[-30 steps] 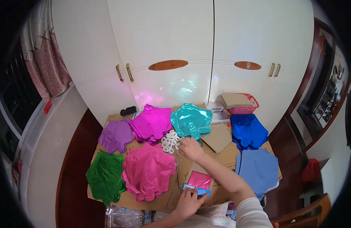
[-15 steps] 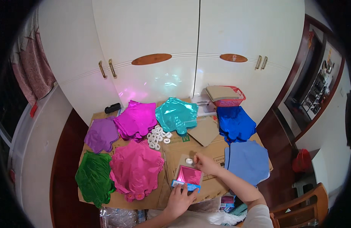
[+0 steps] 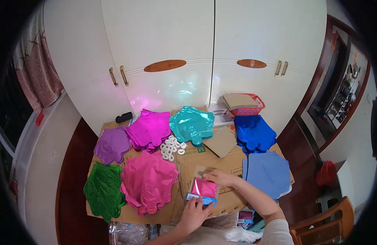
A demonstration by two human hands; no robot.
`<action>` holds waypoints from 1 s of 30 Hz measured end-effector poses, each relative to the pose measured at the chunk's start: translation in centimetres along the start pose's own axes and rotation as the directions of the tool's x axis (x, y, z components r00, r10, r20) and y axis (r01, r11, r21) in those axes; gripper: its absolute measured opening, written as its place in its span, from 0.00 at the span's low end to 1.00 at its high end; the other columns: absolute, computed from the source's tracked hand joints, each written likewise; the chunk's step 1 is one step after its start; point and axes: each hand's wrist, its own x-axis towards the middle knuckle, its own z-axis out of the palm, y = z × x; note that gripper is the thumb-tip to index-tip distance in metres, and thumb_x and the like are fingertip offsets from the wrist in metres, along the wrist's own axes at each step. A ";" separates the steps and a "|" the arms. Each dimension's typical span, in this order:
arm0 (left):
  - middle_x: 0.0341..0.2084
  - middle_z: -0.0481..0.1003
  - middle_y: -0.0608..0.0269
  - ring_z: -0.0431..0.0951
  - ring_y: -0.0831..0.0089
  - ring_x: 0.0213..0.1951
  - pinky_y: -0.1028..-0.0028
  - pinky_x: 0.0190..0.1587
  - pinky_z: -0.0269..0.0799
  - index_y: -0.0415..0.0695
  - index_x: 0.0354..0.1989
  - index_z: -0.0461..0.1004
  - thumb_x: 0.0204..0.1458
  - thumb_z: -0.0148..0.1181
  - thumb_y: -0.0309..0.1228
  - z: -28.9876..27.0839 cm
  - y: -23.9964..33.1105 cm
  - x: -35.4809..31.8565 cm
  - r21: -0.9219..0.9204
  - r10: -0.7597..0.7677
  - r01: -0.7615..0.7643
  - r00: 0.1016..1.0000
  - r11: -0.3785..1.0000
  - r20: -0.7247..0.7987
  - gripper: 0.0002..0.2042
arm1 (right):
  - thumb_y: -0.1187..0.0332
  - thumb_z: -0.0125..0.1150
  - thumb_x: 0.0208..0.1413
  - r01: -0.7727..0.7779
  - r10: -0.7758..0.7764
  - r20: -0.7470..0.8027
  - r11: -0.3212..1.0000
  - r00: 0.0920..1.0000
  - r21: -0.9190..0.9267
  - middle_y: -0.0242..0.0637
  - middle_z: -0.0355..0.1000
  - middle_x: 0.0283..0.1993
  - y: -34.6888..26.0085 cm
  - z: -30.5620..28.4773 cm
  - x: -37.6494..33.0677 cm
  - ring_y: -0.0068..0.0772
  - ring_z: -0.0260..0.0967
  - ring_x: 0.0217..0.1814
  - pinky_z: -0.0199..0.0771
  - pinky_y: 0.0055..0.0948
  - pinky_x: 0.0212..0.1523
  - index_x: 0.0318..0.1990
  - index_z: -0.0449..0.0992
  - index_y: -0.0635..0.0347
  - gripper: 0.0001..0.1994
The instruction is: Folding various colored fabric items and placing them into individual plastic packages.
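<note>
The packet [image 3: 204, 188], with shiny pink material in it, lies near the front edge of the cardboard-covered worktop [image 3: 190, 163]; the fingers of the left hand [image 3: 192, 216] spread over its blue strip [image 3: 206, 200], those of the right hand [image 3: 219, 178] are at its far end, and whether either set is clamped I cannot tell; a red basket [image 3: 249, 111] at the back bears tan boards [image 3: 239, 100]; the strip's print is too small to read; bare cardboard separates packet from white rings [image 3: 171, 148].
</note>
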 end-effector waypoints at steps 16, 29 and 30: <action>0.27 0.70 0.64 0.70 0.68 0.33 0.70 0.38 0.69 0.44 0.44 0.74 0.45 0.52 0.32 -0.8 -2.3 2.0 0.167 0.274 -0.284 0.958 0.944 0.079 0.16 | 0.61 0.59 0.50 0.183 -0.438 -0.240 0.726 0.866 -0.662 0.42 0.63 0.55 -2.8 3.3 2.5 0.45 0.59 0.57 0.61 0.40 0.52 0.51 0.67 0.52 0.20; 0.31 0.73 0.61 0.75 0.69 0.32 0.74 0.30 0.75 0.44 0.39 0.74 0.41 0.53 0.33 1.2 -3.0 2.4 0.243 0.281 -0.257 0.957 0.935 -0.068 0.15 | 0.69 0.56 0.47 0.070 -0.248 -0.235 0.813 0.940 -0.578 0.49 0.68 0.50 -1.0 -5.2 7.2 0.49 0.65 0.52 0.65 0.42 0.51 0.50 0.68 0.59 0.20; 0.31 0.73 0.61 0.75 0.69 0.33 0.74 0.30 0.75 0.44 0.39 0.74 0.40 0.54 0.33 0.9 -2.9 2.5 0.247 0.276 -0.252 0.959 0.936 -0.065 0.15 | 0.71 0.55 0.46 0.020 -0.262 -0.352 0.826 0.899 -0.563 0.50 0.69 0.49 -0.3 -8.2 8.2 0.51 0.66 0.52 0.66 0.43 0.50 0.50 0.68 0.60 0.20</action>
